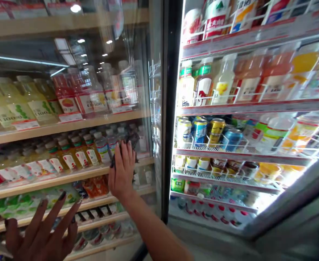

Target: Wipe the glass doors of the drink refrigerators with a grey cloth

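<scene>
My right hand (122, 172) lies with its fingers flat on a glass fridge door (75, 108), pressing a dark cloth (132, 143) against the pane. My left hand (41, 235) is at the lower left with its fingers spread apart and nothing in it, close to the same glass; I cannot tell if it touches. Behind the glass are wooden-edged shelves of bottled drinks (67, 156), blurred by ceiling-light reflections.
A dark door frame (172, 108) stands right of my right hand. Beyond it, lit wire shelves (230, 154) hold cans and bottles. The grey edge of an opened door (298, 203) slants across the lower right.
</scene>
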{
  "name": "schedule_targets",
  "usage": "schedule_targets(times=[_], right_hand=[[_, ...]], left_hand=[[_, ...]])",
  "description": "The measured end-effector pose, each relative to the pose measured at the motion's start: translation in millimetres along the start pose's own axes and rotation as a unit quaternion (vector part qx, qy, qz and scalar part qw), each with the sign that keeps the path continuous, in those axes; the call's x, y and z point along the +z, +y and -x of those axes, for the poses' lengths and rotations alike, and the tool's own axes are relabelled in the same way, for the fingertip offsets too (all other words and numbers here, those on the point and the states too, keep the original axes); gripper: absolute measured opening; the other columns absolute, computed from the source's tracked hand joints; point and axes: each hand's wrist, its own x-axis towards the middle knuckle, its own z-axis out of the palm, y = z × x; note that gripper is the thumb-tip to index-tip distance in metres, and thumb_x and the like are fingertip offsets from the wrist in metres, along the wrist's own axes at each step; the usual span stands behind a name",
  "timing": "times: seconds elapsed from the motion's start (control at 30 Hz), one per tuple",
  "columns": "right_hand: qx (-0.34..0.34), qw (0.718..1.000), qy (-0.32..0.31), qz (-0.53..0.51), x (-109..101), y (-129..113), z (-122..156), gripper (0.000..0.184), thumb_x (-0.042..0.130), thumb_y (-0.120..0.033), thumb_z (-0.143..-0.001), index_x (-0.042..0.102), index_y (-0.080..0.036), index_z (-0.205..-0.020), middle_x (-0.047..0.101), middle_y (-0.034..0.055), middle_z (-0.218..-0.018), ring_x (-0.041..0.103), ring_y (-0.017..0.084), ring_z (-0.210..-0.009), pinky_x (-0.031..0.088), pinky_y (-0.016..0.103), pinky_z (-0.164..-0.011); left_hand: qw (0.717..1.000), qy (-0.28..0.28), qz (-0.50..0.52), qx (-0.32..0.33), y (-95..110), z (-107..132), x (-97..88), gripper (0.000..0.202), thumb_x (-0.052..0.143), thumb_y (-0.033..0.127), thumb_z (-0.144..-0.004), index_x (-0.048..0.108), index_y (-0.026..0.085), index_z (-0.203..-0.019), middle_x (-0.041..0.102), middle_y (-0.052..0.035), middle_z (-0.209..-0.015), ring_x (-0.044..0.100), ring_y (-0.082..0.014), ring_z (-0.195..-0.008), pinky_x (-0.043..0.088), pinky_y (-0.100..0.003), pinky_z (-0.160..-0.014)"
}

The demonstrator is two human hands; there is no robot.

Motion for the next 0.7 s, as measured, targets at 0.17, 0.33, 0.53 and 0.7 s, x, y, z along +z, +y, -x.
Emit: schedule_targets(times=[0.17, 0.33, 0.53, 0.7], right_hand=[[0.178, 0.975, 0.119, 0.051, 15, 57, 104, 0.063, 0.028, -0.028, -0.106, 0.022, -0.022, -0.169, 0.036, 0.0193, -0.169, 0.031, 0.030, -0.160, 0.036, 0.063, -0.124], [0.294, 0.923, 0.227, 0.101, 51, 34, 164, 0.066, 0.015, -0.027, -0.106, 0.006, -0.007, -0.168, 0.030, 0.0332, -0.167, 0.026, 0.032, -0.162, 0.035, 0.069, -0.120], [0.173, 0.981, 0.048, 0.065, 96, -66, 88, 0.069, 0.034, -0.025, -0.102, 0.018, -0.015, -0.169, 0.028, 0.0184, -0.173, 0.016, 0.030, -0.165, 0.029, 0.060, -0.128], [0.224, 0.960, 0.140, 0.089, 103, -50, 180, 0.065, 0.031, -0.026, -0.105, 0.020, -0.019, -0.169, 0.039, 0.0205, -0.168, 0.030, 0.028, -0.161, 0.038, 0.059, -0.123]], left_hand=[[0.973, 0.017, -0.132, 0.187, -14, -10, 3.6, 0.074, 0.075, 0.014, -0.083, 0.055, 0.036, -0.151, 0.046, 0.0013, -0.162, 0.038, -0.0276, -0.156, 0.013, -0.053, -0.137], [0.973, 0.008, -0.052, 0.225, -30, -16, 16.6, 0.055, 0.075, 0.018, -0.085, 0.067, 0.030, -0.139, 0.068, -0.0061, -0.143, 0.041, -0.0278, -0.154, 0.015, -0.059, -0.136], [0.972, 0.044, 0.031, 0.230, -59, -19, 28.7, 0.065, 0.068, 0.020, -0.089, 0.053, 0.030, -0.151, 0.054, -0.0042, -0.159, 0.039, -0.0280, -0.156, 0.012, -0.057, -0.135], [0.975, 0.031, 0.092, 0.198, -64, -20, 33.2, 0.069, 0.064, 0.023, -0.092, 0.044, 0.030, -0.158, 0.053, -0.0063, -0.159, 0.035, -0.0289, -0.158, 0.009, -0.057, -0.135]])
